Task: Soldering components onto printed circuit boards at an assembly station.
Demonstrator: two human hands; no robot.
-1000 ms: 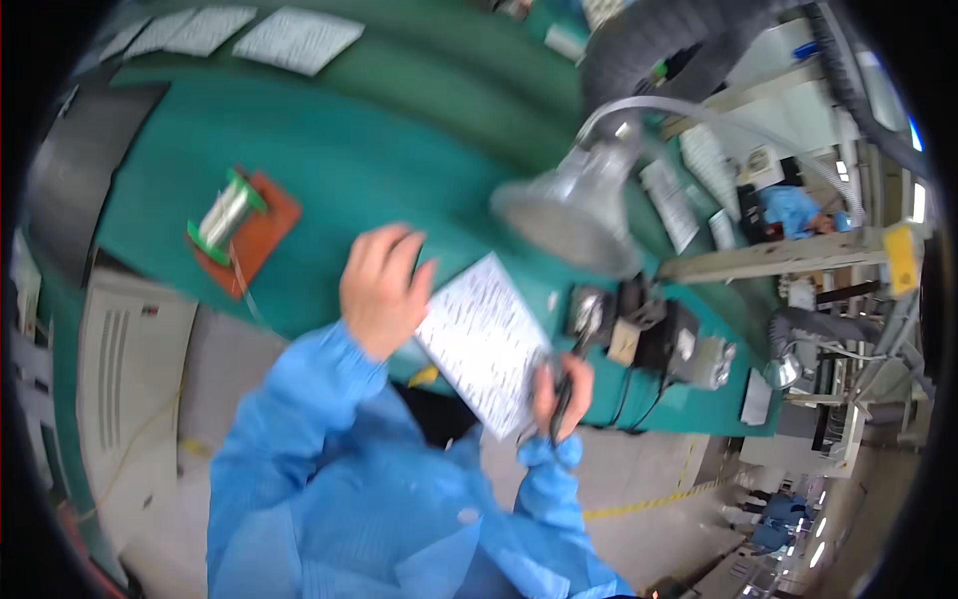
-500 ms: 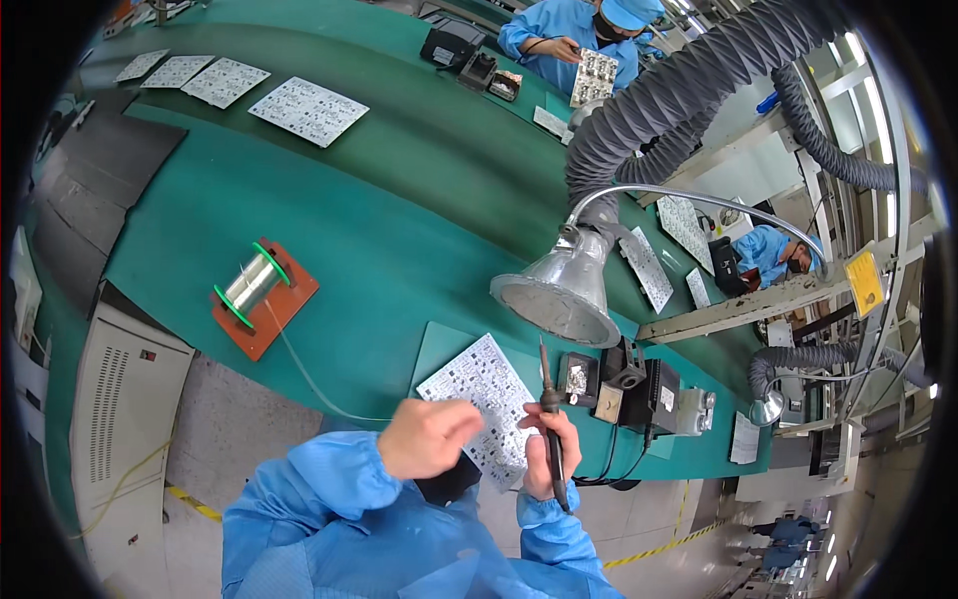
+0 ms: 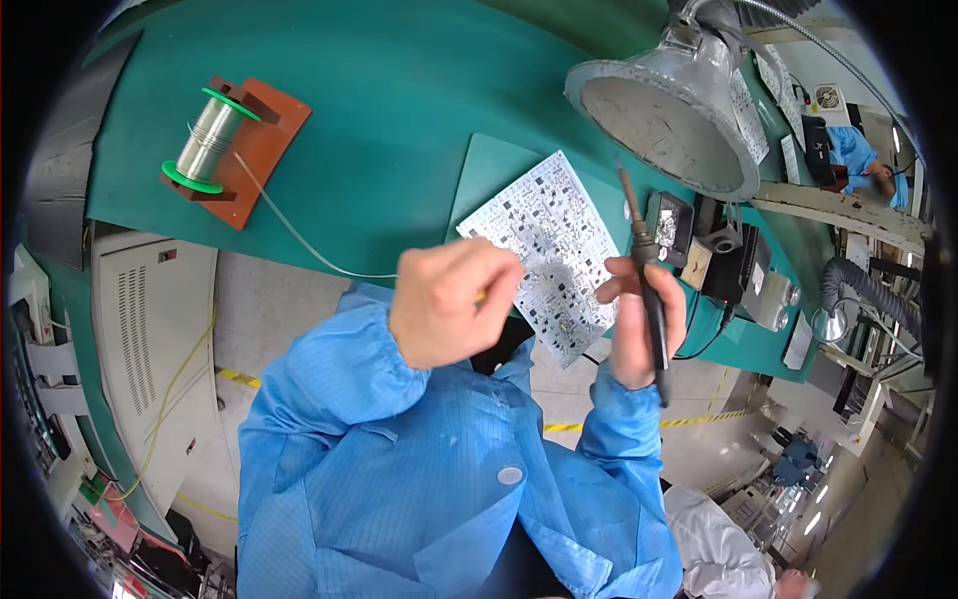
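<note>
My left hand point(image 3: 449, 304) is closed in a pinch above the left part of a white circuit board point(image 3: 554, 235). A thin solder wire point(image 3: 317, 258) runs into it from a spool point(image 3: 210, 140) with green rims on a red-brown stand. In my right hand point(image 3: 631, 329), at the board's right edge, is a soldering iron point(image 3: 646, 245), its tip pointing up and away from me, off the board. The board rests on a lighter green mat point(image 3: 486, 165), its near corner reaching past the table edge. My left fingertips are partly hidden.
A metal funnel-shaped fume hood point(image 3: 669, 120) hangs beyond the iron. To the right stand a small dark tray point(image 3: 669, 225) and a black soldering station point(image 3: 743, 265). A grey cabinet point(image 3: 150, 339) is at left. Co-workers point(image 3: 853, 155) sit far right; someone in pale clothing point(image 3: 714, 544) is lower right.
The view has tilted down toward my body, so the table things appear higher. My left fingers have curled from loosely stretched into a tighter pinch. My right hand still holds the iron.
</note>
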